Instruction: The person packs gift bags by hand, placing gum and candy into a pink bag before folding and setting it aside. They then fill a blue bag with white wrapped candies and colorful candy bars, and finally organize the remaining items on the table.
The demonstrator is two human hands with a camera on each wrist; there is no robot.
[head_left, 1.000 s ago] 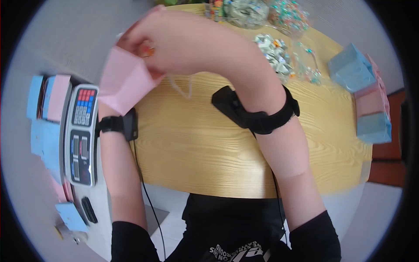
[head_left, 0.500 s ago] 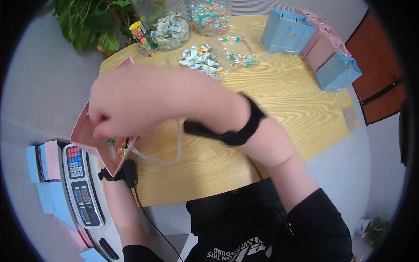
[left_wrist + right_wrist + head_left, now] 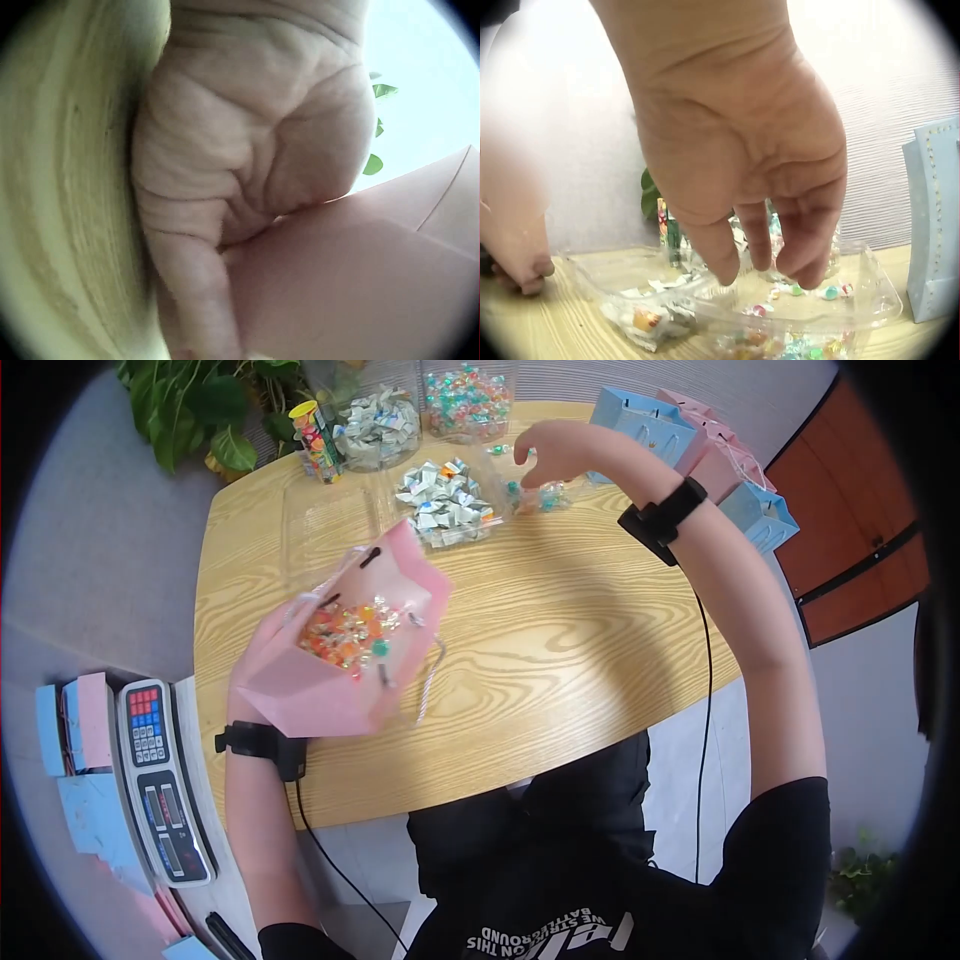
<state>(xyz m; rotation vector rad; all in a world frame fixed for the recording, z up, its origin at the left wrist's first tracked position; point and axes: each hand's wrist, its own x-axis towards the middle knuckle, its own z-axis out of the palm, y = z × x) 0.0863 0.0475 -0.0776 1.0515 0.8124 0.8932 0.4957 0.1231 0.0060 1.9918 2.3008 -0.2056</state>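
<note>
My left hand point(image 3: 262, 652) grips a pink paper bag point(image 3: 320, 690) from its left side, the bag tilted so that wrapped candies point(image 3: 350, 638) show inside. In the left wrist view the fingers point(image 3: 199, 300) lie curled against the bag's pink wall point(image 3: 352, 285). Over the clear tray of colourful candies point(image 3: 545, 498) hangs my right hand point(image 3: 560, 452), its fingers bent loosely downward with nothing between them. The right wrist view has the fingertips above candies point(image 3: 832, 292) in that tray. Beside it stands a tray of white-wrapped pieces point(image 3: 447, 505).
Two clear jars, one of white-wrapped pieces point(image 3: 378, 430) and one of candies point(image 3: 468, 402), stand at the back near a colourful tube point(image 3: 315, 445). Blue and pink bags point(image 3: 640, 428) are at the back right. A scale point(image 3: 165, 790) lies at the left.
My right hand has left the pink bag and moved right, over the candy tray. The bag in my left hand has shifted right and tilted, showing its candies.
</note>
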